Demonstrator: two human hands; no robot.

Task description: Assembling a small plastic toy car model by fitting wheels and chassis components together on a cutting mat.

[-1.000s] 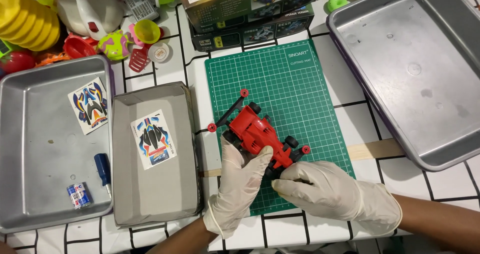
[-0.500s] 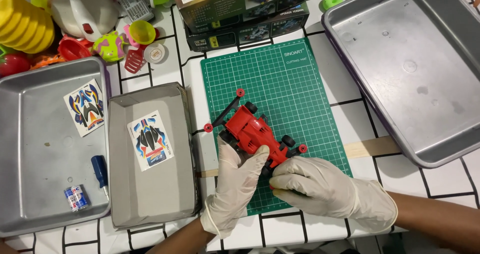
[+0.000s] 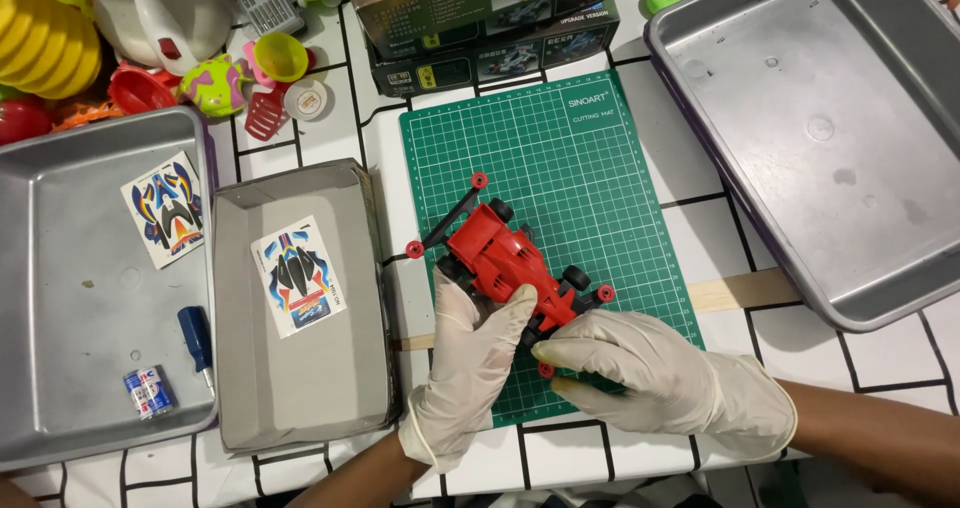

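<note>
The red car (image 3: 510, 263) is held on the green mat (image 3: 560, 168) by both gloved hands: the left hand (image 3: 465, 368) is closed on its side, the right hand (image 3: 650, 378) pinches its near end. Its long axis runs diagonally away from both grips, up-left.

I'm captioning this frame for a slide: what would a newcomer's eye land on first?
The red toy race car on the green cutting mat at centre, held by the gloved left hand and right hand. Next, the big metal tray at upper right.
</note>
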